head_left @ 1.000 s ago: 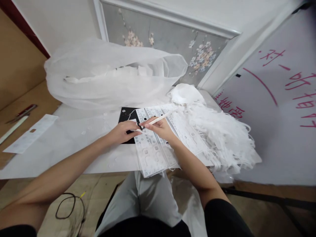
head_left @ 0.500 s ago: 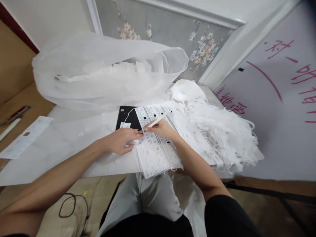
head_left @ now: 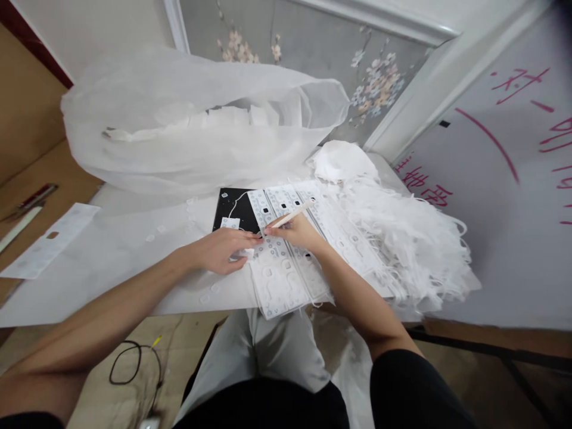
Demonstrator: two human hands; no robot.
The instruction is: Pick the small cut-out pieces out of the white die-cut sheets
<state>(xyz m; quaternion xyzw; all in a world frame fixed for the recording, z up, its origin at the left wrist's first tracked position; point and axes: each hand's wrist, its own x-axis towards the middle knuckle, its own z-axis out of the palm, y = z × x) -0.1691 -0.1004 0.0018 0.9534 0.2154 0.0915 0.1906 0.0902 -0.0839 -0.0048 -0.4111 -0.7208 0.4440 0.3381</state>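
Observation:
My right hand (head_left: 295,231) grips a slim white pen-shaped tool (head_left: 295,213), its tip hidden by the fingers at the left edge of the printed white sheets (head_left: 277,286). My left hand (head_left: 223,250) lies with fingers stretched along that same edge, fingertips close to the right hand's. The thumb is apart, beside a small white scrap (head_left: 248,253). Beneath the sheets a black board (head_left: 243,210) shows at the upper left. A small printed white piece (head_left: 230,223) with a thin white string rests on it. The sheets bear grey patterns and small square cut-outs.
A heap of white stringy material (head_left: 402,238) covers the table's right side. Behind, a large translucent bag (head_left: 179,155) holds white pieces. A printed strip (head_left: 53,241) lies at left, near a pale stick-like tool (head_left: 20,228). Small clear scraps (head_left: 161,229) dot the white tabletop (head_left: 120,268).
The whole view has shifted slightly. Both hands stay at nearly the same spot on the sheets, and the pen-shaped tool remains in the right hand.

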